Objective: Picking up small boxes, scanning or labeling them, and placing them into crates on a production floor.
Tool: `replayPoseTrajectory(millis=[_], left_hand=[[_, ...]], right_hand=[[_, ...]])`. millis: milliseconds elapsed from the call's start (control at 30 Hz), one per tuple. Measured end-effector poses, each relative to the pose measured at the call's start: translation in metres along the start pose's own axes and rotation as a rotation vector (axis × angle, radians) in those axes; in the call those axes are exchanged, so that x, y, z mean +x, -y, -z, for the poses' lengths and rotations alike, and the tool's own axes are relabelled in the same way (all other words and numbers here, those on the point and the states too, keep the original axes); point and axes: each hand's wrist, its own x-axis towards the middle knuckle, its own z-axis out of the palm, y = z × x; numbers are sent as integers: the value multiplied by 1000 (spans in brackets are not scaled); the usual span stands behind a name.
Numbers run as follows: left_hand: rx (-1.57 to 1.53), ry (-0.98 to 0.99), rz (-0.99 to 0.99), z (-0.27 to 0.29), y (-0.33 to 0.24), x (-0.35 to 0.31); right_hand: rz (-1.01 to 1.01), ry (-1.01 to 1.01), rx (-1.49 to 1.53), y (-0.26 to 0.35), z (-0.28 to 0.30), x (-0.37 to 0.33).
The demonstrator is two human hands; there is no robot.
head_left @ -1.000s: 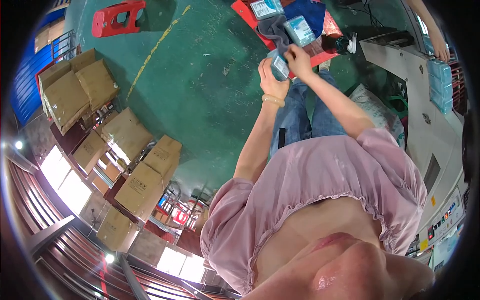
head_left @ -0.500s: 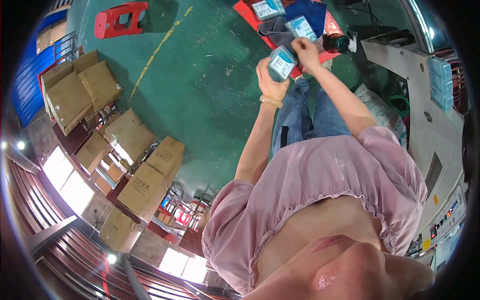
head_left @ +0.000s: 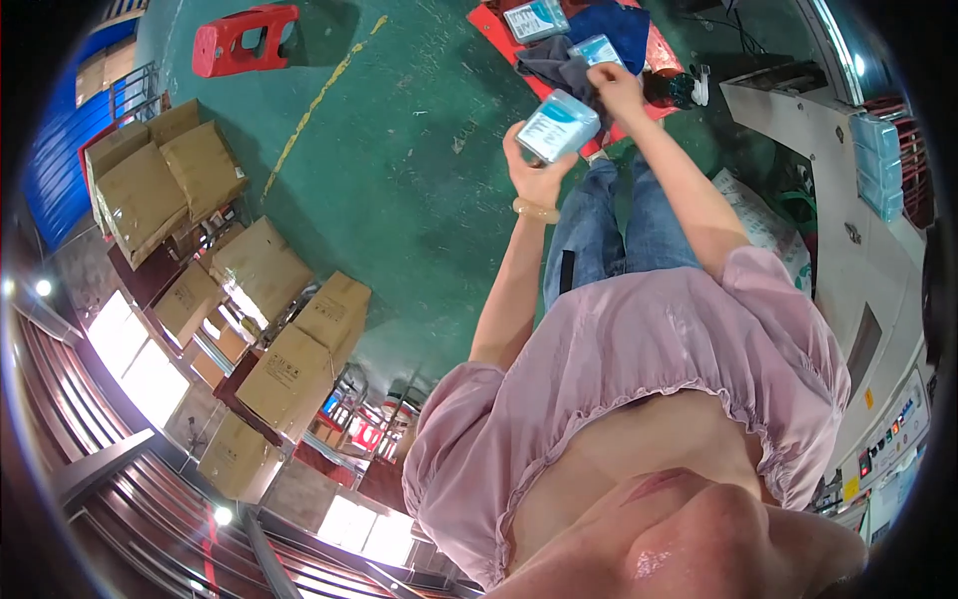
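Both of the person's arms reach out ahead of the body, and I can see the left forearm (head_left: 507,280) running nearly straight up to its wrist. The left grip (head_left: 539,178) is cupped, thumb and fingers parted around its load. The right forearm (head_left: 684,180) slants inward, bringing the right grip (head_left: 619,92) slightly farther out, fingers curled. The two stay near each other without touching.

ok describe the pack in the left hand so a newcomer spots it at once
Over the green floor, at the picture's top, find the red surface. Nearer the person, the left hand holds a blue-and-white pack. Unlike similar packs on the red surface, this one is gripped in that hand.
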Motion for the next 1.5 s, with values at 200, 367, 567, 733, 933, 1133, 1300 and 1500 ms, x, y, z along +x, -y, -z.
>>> replayPoseTrajectory(millis=[200, 367, 567, 733, 933, 1133, 1300, 1500], left_hand=[[-915, 63, 660, 23, -11, 15], [-973, 30, 764, 15, -8, 13], [-982, 126, 606, 6, 1, 6], [-562, 238, 169, 1, -13, 4], [-441, 588, 197, -31, -36, 0], [-351, 690, 165, -80, -62, -12], [-124, 635, 168, -96, -60, -5], [-157, 514, 316, -97, -48, -6]], right_hand=[[-10, 56, 229, 10, 25, -35], [513, 108, -56, 66, 5, -83], [519, -145, -294, 8, 10, -41], [400, 55, -104, 4, 52, -45], [518, 406, -263, 82, 118, -91], [712, -191, -638, 153, 248, -65], [333, -609, -1068, 165, 415, 11], [79, -474, -1266, 162, 442, 54]])
